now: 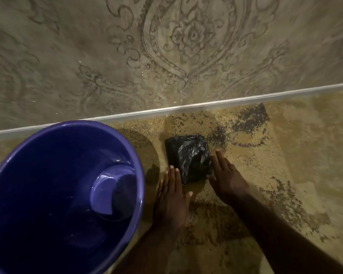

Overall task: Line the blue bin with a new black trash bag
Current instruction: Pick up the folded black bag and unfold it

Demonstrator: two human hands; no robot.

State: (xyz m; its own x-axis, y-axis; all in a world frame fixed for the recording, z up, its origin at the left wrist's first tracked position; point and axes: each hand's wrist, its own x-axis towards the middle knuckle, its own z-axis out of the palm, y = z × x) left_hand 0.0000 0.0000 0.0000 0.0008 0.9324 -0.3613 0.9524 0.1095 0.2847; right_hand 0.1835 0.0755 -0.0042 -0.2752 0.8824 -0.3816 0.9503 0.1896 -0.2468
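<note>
The blue bin (14, 175) stands upright on the floor at the lower left, with no bag in it. To its right lies a folded black trash bag (189, 155), a small crinkled packet flat on the carpet. My left hand (171, 198) rests flat on the floor at the packet's near left corner, fingers stretched out. My right hand (226, 175) lies at the packet's right edge, fingers spread and touching its side. Neither hand grips the bag.
A patterned grey wall (166, 46) rises behind, meeting the floor at a white skirting strip (226, 101). The floor is tan speckled carpet (285, 155) with darker patches.
</note>
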